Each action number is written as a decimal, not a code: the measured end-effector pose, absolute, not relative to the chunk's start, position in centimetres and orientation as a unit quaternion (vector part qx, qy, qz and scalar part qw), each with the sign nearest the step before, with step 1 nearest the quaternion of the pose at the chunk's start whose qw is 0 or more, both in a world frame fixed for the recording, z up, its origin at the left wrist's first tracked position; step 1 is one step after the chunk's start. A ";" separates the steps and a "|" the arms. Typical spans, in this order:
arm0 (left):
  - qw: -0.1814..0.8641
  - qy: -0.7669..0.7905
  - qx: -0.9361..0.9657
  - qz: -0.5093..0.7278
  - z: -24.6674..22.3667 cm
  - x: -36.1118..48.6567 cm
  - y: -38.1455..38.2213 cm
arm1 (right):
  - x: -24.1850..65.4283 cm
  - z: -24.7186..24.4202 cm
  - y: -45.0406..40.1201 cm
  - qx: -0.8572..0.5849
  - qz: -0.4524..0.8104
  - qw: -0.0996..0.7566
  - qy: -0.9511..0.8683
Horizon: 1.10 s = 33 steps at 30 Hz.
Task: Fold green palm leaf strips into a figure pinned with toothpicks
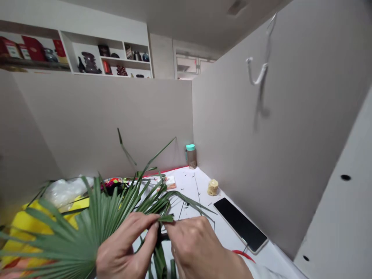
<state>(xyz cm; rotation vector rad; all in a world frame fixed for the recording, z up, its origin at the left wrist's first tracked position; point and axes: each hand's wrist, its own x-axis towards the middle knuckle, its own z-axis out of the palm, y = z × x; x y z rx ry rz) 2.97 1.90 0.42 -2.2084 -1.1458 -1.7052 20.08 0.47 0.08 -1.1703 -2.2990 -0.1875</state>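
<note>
My left hand [130, 244] is closed in a pinch, thumb and forefinger on a green palm leaf strip [166, 218]. Right beside it, my right hand [196, 244] is closed too, its fingertips against the other end of that strip. A dark piece shows between the two hands; I cannot make out what it is. Folded green leaf lengths [160, 260] hang below the fingers. To the left spreads a large fan-shaped palm leaf [87, 228], partly behind my left hand, with long narrow blades reaching up and to the right.
A dark-screened phone [240, 224] lies on the white table [200, 193] near the right partition. Behind it stand a pale yellow lump [212, 187] and a teal-lidded bottle [191, 157]. A clear plastic bag [65, 190] and yellow material [27, 232] lie at left. Leaf scraps dot the table.
</note>
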 end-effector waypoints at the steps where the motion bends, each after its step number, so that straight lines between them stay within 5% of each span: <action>1: 0.050 -0.384 -0.722 -0.573 0.5 3.1 1.8 | 19.8 -0.2 0.4 -0.424 -0.069 0.267 -0.862; 12: -0.002 -0.346 -0.699 -0.626 0.6 3.7 1.7 | 21.3 2.4 1.8 -0.359 0.079 0.305 -0.879; 20: -0.013 -0.361 -0.679 -0.640 0.0 3.7 2.2 | 19.9 -1.6 2.2 -0.333 -0.037 0.383 -0.861; 28: -0.026 -0.324 -0.684 -0.653 0.0 3.6 2.0 | 20.9 2.1 2.2 -0.289 0.057 0.358 -0.886; 33: -0.043 -0.326 -0.677 -0.658 -0.2 3.5 2.1 | 20.3 0.6 2.4 -0.282 -0.050 0.384 -0.878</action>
